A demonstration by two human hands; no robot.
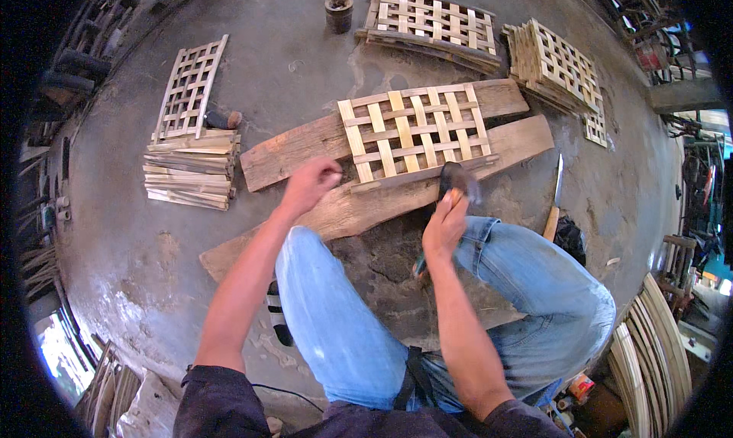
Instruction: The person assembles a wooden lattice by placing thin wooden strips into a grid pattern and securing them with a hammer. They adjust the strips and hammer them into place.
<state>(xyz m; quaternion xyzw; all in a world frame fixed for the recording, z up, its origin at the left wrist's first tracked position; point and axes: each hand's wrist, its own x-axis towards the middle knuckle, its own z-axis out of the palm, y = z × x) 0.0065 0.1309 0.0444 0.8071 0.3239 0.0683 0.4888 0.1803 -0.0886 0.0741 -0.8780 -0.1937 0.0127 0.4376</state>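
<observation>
Head view, and I'm looking down on the grey concrete floor (305, 48), where two long weathered wooden planks (305, 144) lie side by side as a work bench. Across them rests the pale woven bamboo-slat lattice panel (412, 129), its near edge over the seam between the boards. Stacks of finished lattice panels (431, 22) sit beyond, a bundle of loose bamboo strips (191, 171) off to the left. Between the knees, my right hand (444, 228) is clamped round the handle of a dark-headed hammer (456, 180), the head blurred just beside the panel's near right corner. My left hand (309, 184) is loosely curled at the near left corner; I can't tell whether it pinches anything or presses the panel. A long-bladed knife with a wooden handle (555, 201) lies to the right. Risk, as I judge it: a blow landing off-target could split a thin slat, or shift the weave if the panel isn't steadied.
</observation>
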